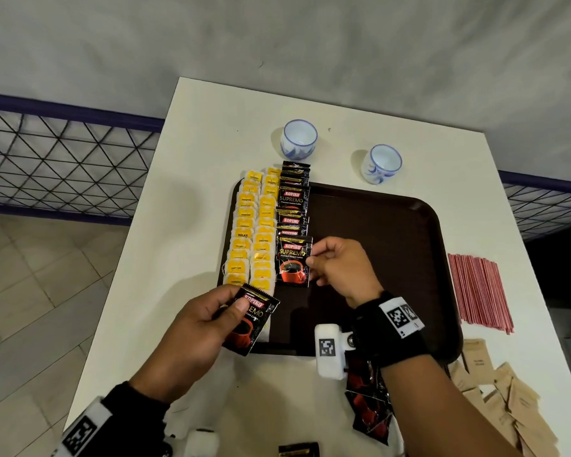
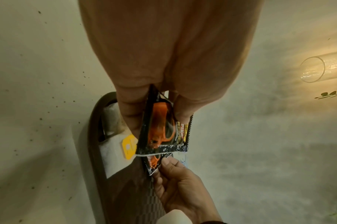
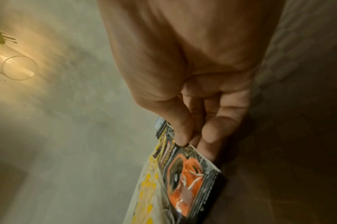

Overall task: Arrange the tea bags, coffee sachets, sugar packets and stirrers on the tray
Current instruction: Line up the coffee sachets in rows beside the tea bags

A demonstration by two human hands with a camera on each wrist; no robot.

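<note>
Head view shows my right hand (image 1: 338, 268) pinching the right edge of a coffee sachet (image 1: 293, 260) between thumb and fingertips, the sachet lying at the near end of the coffee column on the brown tray (image 1: 393, 245), just right of two columns of yellow-tagged tea bags (image 1: 253, 232). My left hand (image 1: 195, 328) grips a second sachet (image 1: 251, 319), thumb on its face, held over the tray's near left corner. To do this step well, I judge I should slide the right-hand sachet so its left edge sits flush against the tea bags and its top overlaps the sachet above by the same margin as the others, then let go without dragging it; the left-hand sachet should follow below it, label up and upright. More sachets (image 1: 368, 407) wait on the table by my right wrist, brown sugar packets (image 1: 508, 400) lie at the near right, and red stirrers (image 1: 478, 291) sit just right of the tray, none of them arranged yet. The sachets read "KOPIKO SUPREMO" with a red cup pictured; one tea tag reads "RELAX". The sugar packets' print is too small to read.
</note>
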